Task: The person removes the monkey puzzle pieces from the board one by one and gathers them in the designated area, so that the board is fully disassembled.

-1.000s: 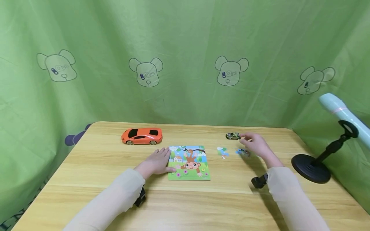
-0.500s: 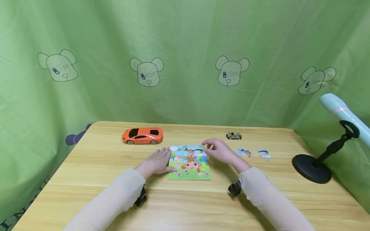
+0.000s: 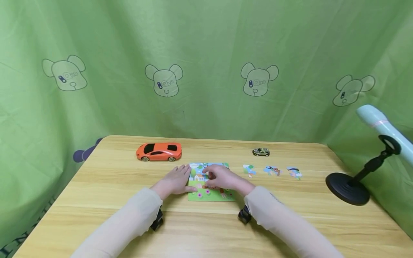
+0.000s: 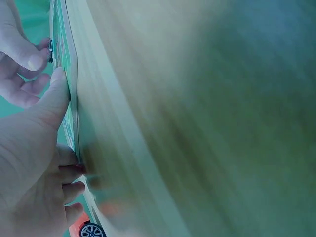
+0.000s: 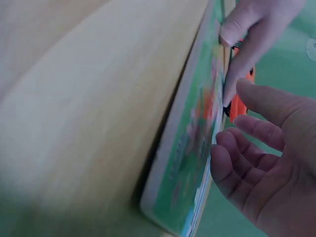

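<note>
A square puzzle board (image 3: 200, 197) with a monkey and a small house printed on it lies flat on the table. My left hand (image 3: 174, 181) rests at its left edge, fingers extended and thumb on the board. Over the middle of the board is my right hand (image 3: 222, 178), hiding most of the monkey. Its fingers (image 5: 232, 168) are loosely bent, with the thumb apart from them and nothing between. To the right of the board, three loose puzzle pieces lie in a row: a left one (image 3: 249, 170), a middle one (image 3: 273, 170) and a right one (image 3: 294, 172).
An orange toy car (image 3: 158, 152) stands behind and left of the board. A small dark toy car (image 3: 261, 152) is at the back right. At the right edge, a light-blue microphone (image 3: 384, 123) sits on a black stand (image 3: 347, 189). Green curtain (image 3: 206, 43) hangs behind the table.
My right hand has moved left from beside the small car and loose pieces to over the board, uncovering the right piece. My left hand has stayed at the board's left edge.
</note>
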Demonstrator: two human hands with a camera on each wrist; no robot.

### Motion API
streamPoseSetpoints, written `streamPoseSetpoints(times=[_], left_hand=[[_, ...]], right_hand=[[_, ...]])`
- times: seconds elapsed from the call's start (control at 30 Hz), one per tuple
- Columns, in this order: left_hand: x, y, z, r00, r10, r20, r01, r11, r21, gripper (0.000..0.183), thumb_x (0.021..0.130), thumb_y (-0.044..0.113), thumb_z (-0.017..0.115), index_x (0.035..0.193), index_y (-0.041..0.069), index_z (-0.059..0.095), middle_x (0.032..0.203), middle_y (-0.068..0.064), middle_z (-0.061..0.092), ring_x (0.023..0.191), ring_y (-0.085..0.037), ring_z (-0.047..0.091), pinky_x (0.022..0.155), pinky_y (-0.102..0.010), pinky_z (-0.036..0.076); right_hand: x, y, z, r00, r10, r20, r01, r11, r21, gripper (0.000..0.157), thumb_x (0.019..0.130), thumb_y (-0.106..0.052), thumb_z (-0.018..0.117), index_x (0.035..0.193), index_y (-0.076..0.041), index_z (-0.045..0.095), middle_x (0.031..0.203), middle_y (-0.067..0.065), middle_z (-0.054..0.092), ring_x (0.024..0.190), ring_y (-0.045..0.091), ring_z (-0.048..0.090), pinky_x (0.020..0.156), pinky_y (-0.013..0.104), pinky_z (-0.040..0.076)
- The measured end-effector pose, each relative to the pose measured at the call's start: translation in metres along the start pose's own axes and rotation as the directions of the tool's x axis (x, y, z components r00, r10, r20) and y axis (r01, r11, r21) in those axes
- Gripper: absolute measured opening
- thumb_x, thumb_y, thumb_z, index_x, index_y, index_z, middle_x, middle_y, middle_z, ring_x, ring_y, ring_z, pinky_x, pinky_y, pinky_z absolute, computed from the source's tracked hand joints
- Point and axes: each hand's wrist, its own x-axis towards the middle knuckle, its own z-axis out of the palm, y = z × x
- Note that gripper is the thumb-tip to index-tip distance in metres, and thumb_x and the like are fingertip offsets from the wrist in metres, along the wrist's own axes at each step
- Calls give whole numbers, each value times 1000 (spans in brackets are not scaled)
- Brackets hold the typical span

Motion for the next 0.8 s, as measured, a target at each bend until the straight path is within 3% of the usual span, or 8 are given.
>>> streamPoseSetpoints(times=[0.17, 0.37, 0.8], left_hand=[[1, -1, 0, 1000, 1, -1, -1, 1000, 4, 87, 87, 61, 44, 143, -4, 25, 148, -17, 22, 135, -30, 19, 109, -42, 17], [2, -2, 2, 1000, 4, -4, -4, 1000, 13, 88, 87, 61, 43, 143, -3, 25, 148, -17, 22, 135, -30, 19, 109, -42, 17], [2, -2, 2, 1000, -3, 5, 3, 1000, 2, 86, 87, 60, 45, 143, -3, 25, 149, -17, 21, 136, -29, 18, 110, -41, 16]], right_hand=[[8, -5, 3, 999, 40, 34, -37, 995, -88, 44, 83, -21, 71, 121, -4, 58, 72, -2, 51, 58, 12, 44, 54, 26, 38], [11, -10, 3, 995, 79, 68, -67, 986, -153, 49, 82, -22, 71, 124, -4, 57, 75, 0, 50, 63, 15, 43, 57, 27, 36], [10, -12, 7, 997, 59, 54, -49, 984, -170, 45, 81, -20, 72, 121, -2, 60, 75, 0, 50, 64, 14, 44, 56, 27, 38]])
